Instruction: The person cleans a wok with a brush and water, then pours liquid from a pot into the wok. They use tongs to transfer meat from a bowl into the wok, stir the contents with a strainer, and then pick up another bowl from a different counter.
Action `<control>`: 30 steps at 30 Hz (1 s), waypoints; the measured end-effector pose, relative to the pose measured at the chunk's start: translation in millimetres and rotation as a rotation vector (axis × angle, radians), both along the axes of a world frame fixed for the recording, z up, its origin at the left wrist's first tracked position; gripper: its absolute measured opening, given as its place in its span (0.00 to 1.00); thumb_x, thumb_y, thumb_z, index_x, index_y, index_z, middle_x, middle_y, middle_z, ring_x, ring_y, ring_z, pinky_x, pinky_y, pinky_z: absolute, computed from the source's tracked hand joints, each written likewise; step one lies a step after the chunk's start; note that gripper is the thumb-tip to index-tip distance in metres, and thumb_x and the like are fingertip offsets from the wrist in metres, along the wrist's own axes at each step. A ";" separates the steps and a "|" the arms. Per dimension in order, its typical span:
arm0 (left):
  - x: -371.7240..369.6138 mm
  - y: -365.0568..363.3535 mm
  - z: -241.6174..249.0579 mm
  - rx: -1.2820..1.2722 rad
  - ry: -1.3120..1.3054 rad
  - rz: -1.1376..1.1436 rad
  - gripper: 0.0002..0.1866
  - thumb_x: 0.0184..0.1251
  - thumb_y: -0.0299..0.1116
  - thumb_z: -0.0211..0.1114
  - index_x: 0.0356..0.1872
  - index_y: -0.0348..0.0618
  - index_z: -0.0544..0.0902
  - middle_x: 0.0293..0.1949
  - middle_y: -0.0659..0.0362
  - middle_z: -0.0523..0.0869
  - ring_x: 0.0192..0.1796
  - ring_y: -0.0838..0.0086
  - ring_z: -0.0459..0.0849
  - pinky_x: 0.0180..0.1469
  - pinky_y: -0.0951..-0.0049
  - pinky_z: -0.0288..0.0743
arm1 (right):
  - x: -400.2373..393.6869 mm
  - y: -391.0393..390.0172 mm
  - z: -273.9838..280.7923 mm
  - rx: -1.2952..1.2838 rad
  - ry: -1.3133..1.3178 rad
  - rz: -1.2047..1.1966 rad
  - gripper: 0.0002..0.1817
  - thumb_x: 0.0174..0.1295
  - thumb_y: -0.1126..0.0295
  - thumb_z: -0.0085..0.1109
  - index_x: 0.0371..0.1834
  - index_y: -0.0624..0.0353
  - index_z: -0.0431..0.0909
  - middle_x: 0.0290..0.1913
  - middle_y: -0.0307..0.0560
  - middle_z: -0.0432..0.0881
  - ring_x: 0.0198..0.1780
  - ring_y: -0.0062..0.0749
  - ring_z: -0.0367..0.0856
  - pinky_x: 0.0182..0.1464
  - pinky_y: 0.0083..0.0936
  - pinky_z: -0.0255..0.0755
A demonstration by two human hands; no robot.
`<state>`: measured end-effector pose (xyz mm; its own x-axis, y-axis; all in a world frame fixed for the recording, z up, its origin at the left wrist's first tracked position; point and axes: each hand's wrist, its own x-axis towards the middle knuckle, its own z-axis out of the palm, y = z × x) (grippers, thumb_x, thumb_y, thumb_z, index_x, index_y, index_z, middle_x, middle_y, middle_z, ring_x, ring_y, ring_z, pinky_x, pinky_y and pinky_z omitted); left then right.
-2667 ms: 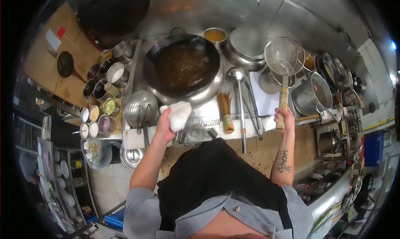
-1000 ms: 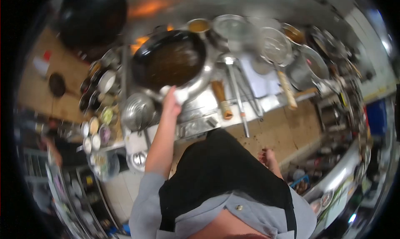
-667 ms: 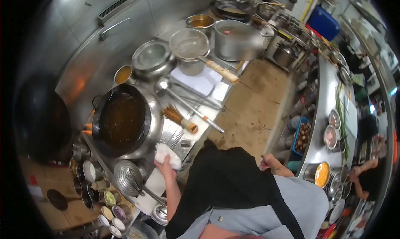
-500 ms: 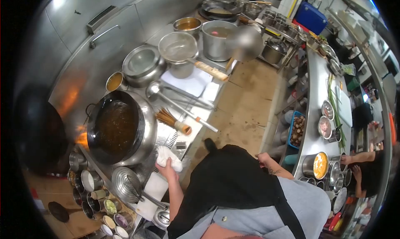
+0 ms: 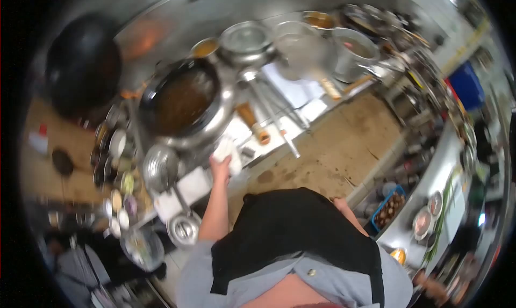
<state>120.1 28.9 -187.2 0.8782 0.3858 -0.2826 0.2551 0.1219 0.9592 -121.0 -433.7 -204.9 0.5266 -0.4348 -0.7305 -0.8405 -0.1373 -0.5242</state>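
Left hand [image 5: 220, 167] is gripping a white cloth [image 5: 228, 153] against the wok [image 5: 185, 101] rim just beyond, shielding from heat; right hand [image 5: 339, 203] is hanging beside the apron, grip unclear.

There is only one view, worn on the person's head and looking steeply down over their chest and apron. Its wide fisheye lens bends the stove line with the wok [image 5: 183, 96] across the top, some way below, motion-blurred.
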 end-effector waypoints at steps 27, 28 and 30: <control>-8.9 9.3 -6.0 -0.117 0.370 -0.134 0.22 0.66 0.41 0.67 0.53 0.32 0.81 0.45 0.49 0.85 0.44 0.59 0.84 0.51 0.55 0.80 | -98.5 -57.6 -55.3 -0.219 0.191 0.464 0.24 0.63 0.49 0.54 0.41 0.61 0.87 0.44 0.61 0.86 0.48 0.54 0.84 0.52 0.44 0.76; -0.8 13.8 -19.9 0.044 0.335 -0.001 0.24 0.64 0.36 0.70 0.55 0.30 0.79 0.50 0.46 0.84 0.48 0.56 0.84 0.54 0.53 0.80 | -101.4 -49.0 -40.2 -0.157 0.205 0.248 0.26 0.63 0.47 0.55 0.45 0.61 0.86 0.47 0.61 0.85 0.51 0.54 0.83 0.55 0.42 0.76; -6.9 -3.5 -12.2 0.258 0.293 0.123 0.28 0.61 0.32 0.74 0.60 0.30 0.76 0.58 0.47 0.82 0.51 0.59 0.83 0.54 0.57 0.80 | -114.9 -34.4 -7.1 -0.091 0.212 0.001 0.30 0.66 0.44 0.53 0.55 0.60 0.82 0.56 0.60 0.82 0.60 0.51 0.79 0.62 0.39 0.71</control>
